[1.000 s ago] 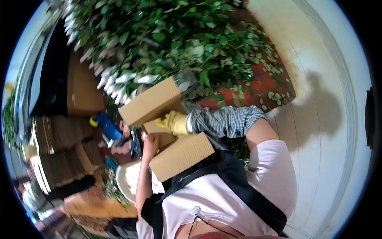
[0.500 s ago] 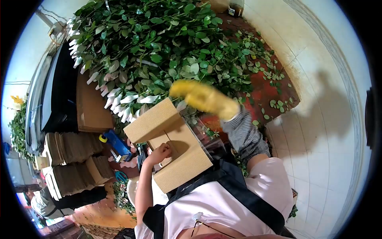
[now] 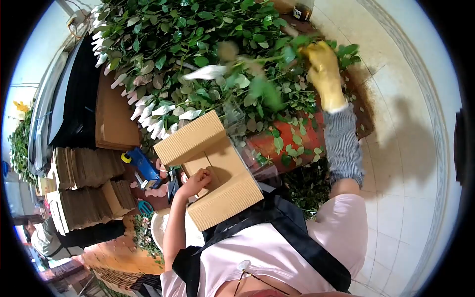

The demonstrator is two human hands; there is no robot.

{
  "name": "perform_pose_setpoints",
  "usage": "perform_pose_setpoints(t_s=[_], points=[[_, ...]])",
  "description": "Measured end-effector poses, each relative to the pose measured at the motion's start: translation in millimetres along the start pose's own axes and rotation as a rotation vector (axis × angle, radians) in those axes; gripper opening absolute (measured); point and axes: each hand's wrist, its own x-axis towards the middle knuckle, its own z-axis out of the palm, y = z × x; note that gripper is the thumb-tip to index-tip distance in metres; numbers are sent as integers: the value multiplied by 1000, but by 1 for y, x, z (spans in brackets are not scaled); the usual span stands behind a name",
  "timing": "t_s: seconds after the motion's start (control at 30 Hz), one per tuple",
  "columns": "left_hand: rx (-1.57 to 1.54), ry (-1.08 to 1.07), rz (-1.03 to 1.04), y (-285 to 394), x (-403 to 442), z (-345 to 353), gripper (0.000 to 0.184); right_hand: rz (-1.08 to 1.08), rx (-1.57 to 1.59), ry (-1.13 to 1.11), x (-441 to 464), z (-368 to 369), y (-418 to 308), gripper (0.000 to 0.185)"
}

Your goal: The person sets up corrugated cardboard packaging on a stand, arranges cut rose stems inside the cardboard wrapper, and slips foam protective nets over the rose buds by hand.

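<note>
An open corrugated cardboard box lies tilted in front of my body. My bare left hand is closed on its left side, with curled fingers over the inner panel. Up at the right, my right hand, in a yellow glove, is closed around a leafy stem. This stem stretches left over the heap of stems and ends in a flower bud in a white net sleeve. Under it lies a large pile of leafy stems, with white-sleeved buds along its left edge.
Stacked cardboard stands at the left, near a blue tape dispenser and teal-handled scissors. Loose leaves lie on the red table. A jar is at the top, a white tiled wall at the right. Another person is at lower left.
My gloved right hand has gone from the box, across the leaves, to the upper right and now has a stem in it. My left hand stays at the box.
</note>
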Motion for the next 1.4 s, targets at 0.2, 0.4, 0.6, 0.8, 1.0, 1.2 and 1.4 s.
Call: perform_pose_setpoints(t_s=[0.2, 0.4, 0.6, 0.8, 1.0, 1.2, 1.4], points=[[114, -25, 41, -36, 6, -42, 54, -281, 633, -613, -129, 32, -106, 19], [49, -65, -40, 38, -21, -7, 46, 104, 646, -1174, -212, 89, -132, 41], [226, 221, 82, 35, -40, 22, 38, 1, 878, -646, -65, 44, -92, 37], [649, 297, 230, 49, -45, 21, 30, -66, 178, -542, -40, 181, -83, 19], [587, 263, 85, 49, -42, 20, 33, -2, 86, 166, 34, 94, -107, 14], [311, 271, 122, 25, -35, 22, 32, 153, 287, 298, 60, 75, -82, 21], [-84, 219, 109, 18, -36, 24, 37, 435, 1191, 66, 33, 40, -103, 41]])
